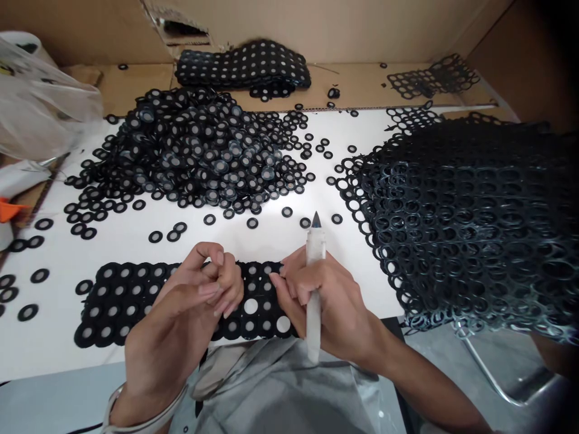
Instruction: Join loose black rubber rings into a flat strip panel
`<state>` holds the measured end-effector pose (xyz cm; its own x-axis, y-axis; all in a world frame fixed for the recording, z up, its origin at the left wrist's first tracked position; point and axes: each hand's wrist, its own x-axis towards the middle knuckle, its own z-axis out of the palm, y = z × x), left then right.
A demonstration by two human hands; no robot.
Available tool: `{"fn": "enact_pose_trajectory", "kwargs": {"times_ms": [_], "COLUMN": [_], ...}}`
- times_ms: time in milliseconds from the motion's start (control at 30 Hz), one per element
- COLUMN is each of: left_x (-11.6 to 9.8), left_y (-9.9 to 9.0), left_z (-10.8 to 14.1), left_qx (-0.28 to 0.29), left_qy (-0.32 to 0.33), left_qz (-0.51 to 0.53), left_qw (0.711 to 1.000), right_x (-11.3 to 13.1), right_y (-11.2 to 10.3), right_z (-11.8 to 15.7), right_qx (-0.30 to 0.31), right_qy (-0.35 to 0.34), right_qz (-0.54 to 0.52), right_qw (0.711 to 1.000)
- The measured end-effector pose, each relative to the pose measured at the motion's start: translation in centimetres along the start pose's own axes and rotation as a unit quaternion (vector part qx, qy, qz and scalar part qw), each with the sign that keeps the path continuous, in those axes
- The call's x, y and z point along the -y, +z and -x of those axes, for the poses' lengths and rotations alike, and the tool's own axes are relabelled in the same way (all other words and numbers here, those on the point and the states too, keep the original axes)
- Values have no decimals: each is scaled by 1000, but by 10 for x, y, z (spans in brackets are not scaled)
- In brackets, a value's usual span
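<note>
A black strip of joined rings [118, 290] lies on the white table surface, most of its round openings grey and a few white. Over its middle, my left hand [190, 301] is closed, fingers curled and thumb against them; whether anything small is pinched there I cannot make out. My right hand [330, 295] is wrapped round a white pen-shaped tool [315, 247], its dark pointed tip directed up and away from me. The thumb and fingertips of this hand are at the strip's right end. Loose black rings with grey centres [252, 223] lie just beyond both hands.
A large heap of loose rings [203, 150] covers the back left. Stacked black perforated sheets [474, 223] fill the right side, overhanging the front edge. More dotted strips [244, 63] lie against the cardboard wall [339, 30]. A clear plastic bag [49, 108] is at far left.
</note>
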<state>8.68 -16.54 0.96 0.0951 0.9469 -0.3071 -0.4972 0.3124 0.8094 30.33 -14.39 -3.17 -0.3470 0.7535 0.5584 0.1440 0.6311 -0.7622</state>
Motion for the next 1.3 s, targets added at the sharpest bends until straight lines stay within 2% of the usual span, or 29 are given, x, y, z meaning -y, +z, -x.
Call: {"fn": "enact_pose_trajectory", "kwargs": {"times_ms": [433,633,1067,1300], "left_x": [12,15,16,18], "left_y": [-5,-10,-7,-4], "left_z": [-2,1,5,7], "left_qx": [-4,8,6,-12], "left_qy": [47,48,52,85], "left_qz": [-60,-64,-79,-129], "left_qw": [997,997,996,988], "right_x": [0,0,-5,4], "right_y": [2,-1,3,3], "right_z": [0,-1,2,-1], "right_qx": [-3,19,27,12], "right_qy": [17,35,61,67], "right_qz": [-5,-3,13,-8], "right_qw": [1000,999,998,998]}}
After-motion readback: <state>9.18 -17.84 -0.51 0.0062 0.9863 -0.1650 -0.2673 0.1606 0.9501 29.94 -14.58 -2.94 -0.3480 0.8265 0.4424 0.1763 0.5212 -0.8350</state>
